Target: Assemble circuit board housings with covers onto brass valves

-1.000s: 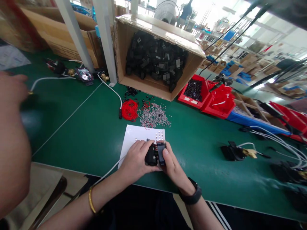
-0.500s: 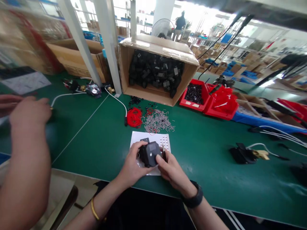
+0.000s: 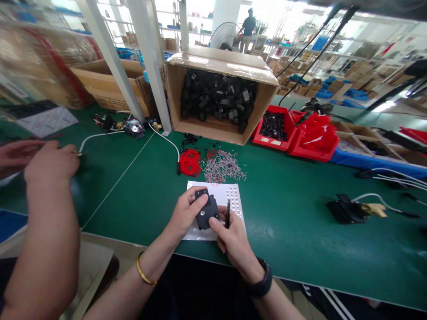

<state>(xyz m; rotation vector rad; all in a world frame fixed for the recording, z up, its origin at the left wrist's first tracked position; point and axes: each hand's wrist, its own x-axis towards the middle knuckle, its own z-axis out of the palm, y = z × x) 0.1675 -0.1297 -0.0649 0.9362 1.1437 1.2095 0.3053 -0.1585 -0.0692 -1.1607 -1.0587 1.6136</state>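
Note:
A small black plastic part with a silver dot on its face is pinched between my two hands over a white sheet dotted with small silver pieces. My left hand grips its left and top edges, thumb on top. From below, my right hand steadies the part and also clasps a thin black tool upright between its fingers. Beyond the sheet lie a red wire coil and a heap of small metal pins.
A tipped cardboard box full of black parts stands at the back, red bins to its right. A co-worker's arm and hands work at the left. A black part with white cable lies at right. White posts rise behind.
The black part has been turned in my hands so its flat face with the silver dot shows. The view has shifted; the co-worker's hand has moved right.

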